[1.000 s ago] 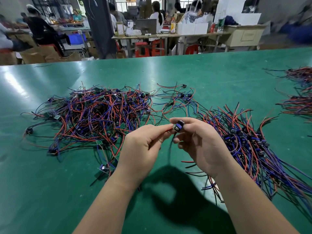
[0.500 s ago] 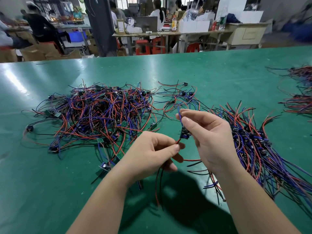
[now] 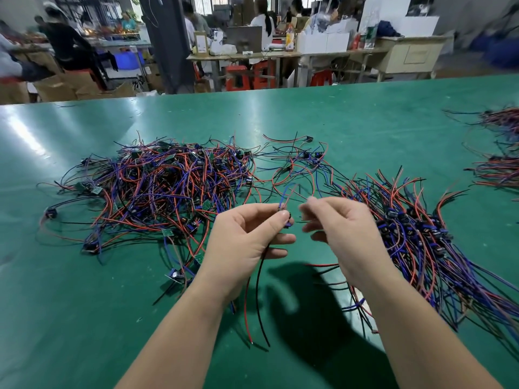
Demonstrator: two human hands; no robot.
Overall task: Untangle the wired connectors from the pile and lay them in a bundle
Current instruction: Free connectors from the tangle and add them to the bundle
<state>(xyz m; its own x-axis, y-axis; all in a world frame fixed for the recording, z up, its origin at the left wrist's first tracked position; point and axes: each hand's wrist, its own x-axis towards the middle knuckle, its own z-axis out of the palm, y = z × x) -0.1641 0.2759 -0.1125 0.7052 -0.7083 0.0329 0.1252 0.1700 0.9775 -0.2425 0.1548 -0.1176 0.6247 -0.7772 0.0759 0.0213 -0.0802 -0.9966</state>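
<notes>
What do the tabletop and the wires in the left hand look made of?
Tabletop: smooth green mat, likely rubber or vinyl, semi-gloss; it mirrors light. Wires held by the left hand: red and black plastic-looking insulation, flexible, hanging curved.

green worktable [image 3: 337, 113], dark pillar [image 3: 168, 43], red stools [image 3: 238, 77], cluttered benches [image 3: 280, 56], seated workers [image 3: 264, 21], cardboard boxes [image 3: 64, 85]
</notes>
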